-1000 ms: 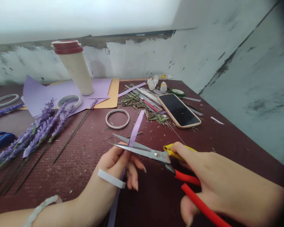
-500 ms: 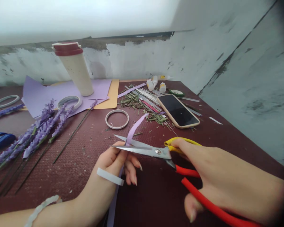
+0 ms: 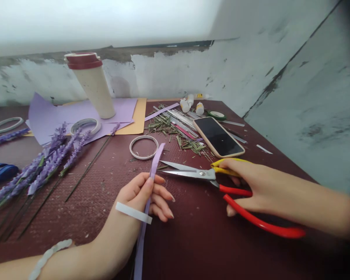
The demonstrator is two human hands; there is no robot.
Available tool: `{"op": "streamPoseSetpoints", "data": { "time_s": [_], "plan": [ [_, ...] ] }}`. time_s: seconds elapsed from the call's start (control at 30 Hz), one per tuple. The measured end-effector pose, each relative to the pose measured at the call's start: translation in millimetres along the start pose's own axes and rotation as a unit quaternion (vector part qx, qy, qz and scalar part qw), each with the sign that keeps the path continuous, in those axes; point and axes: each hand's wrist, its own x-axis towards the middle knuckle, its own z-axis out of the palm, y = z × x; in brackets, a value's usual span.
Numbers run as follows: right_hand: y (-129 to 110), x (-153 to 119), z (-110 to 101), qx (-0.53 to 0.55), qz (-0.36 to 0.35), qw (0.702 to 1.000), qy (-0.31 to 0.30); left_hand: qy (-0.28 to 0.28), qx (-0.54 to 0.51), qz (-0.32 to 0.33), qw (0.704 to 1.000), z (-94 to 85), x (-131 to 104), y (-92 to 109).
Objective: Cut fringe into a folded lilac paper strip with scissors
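Where the strip [image 3: 141, 243] passes through the left hand [image 3: 141, 194], thumb and forefinger pinch it, the other fingers loosely spread; with that pinch as the clock's centre, its short end points to 1 o'clock and its tail runs down toward 6. A white band [image 3: 132, 212] lies across the wrist. At 3 o'clock are the scissors [image 3: 202, 173], blades parted, tips just beside the strip, though whether they touch it I cannot tell. The right hand [image 3: 255, 182] is wrapped round their handles, one yellow, one red. On the table [image 3: 192, 245], a ring [image 3: 144, 158] lies near 12 o'clock, stem bits [image 3: 162, 125] at 1 with bottles [image 3: 200, 108] beyond, and the phone [image 3: 220, 137] at 2. Well apart, flowers [image 3: 51, 155] lie at 9, and the cup [image 3: 97, 91] stands on purple sheets [image 3: 125, 109] at 11.
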Motion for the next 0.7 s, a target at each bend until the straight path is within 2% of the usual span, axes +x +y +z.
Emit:
{"op": "streamPoseSetpoints", "data": {
  "time_s": [0.07, 0.13, 0.23, 0.27, 0.33, 0.4, 0.47, 0.57, 0.63, 0.7],
  "plan": [
    [-1.7, -0.1, 0.9, -0.029, -0.018, 0.999, -0.003, -0.020, 0.000, -0.023, 1.000, -0.5, 0.5, -0.1],
    [-7.4, -1.2, -1.0, -0.040, -0.052, 0.997, 0.031, -0.048, -0.001, -0.047, 0.998, -1.7, 1.0, -1.8],
    [-27.8, -1.4, -2.9, 0.023, -0.065, 0.993, 0.097, -0.080, -0.010, -0.070, 0.994, -5.4, 2.0, -7.3],
    [-37.7, -0.9, -1.4, 0.046, -0.052, 0.991, 0.117, -0.089, -0.013, -0.073, 0.993, -7.0, 2.2, -9.2],
    [-59.6, 0.0, 6.4, 0.107, -0.008, 0.989, 0.100, -0.111, -0.012, -0.085, 0.990, -9.9, 2.5, -11.7],
    [-80.3, -0.2, 19.8, 0.220, 0.040, 0.972, 0.068, -0.150, -0.004, -0.114, 0.982, -12.0, 2.5, -12.0],
    [-95.9, -1.7, 34.5, 0.381, 0.063, 0.922, 0.038, -0.199, 0.005, -0.148, 0.969, -12.9, 2.1, -11.0],
    [-107.0, -3.4, 48.1, 0.593, 0.111, 0.797, -0.029, -0.244, 0.014, -0.168, 0.955, -12.9, 1.4, -10.3],
    [-108.1, -2.1, 50.0, 0.682, 0.131, 0.717, -0.065, -0.248, 0.017, -0.174, 0.953, -13.0, 1.1, -11.0],
    [-106.6, 0.9, 49.1, 0.728, 0.135, 0.668, -0.076, -0.253, 0.007, -0.176, 0.951, -13.2, 1.2, -11.9]
  ]
}}
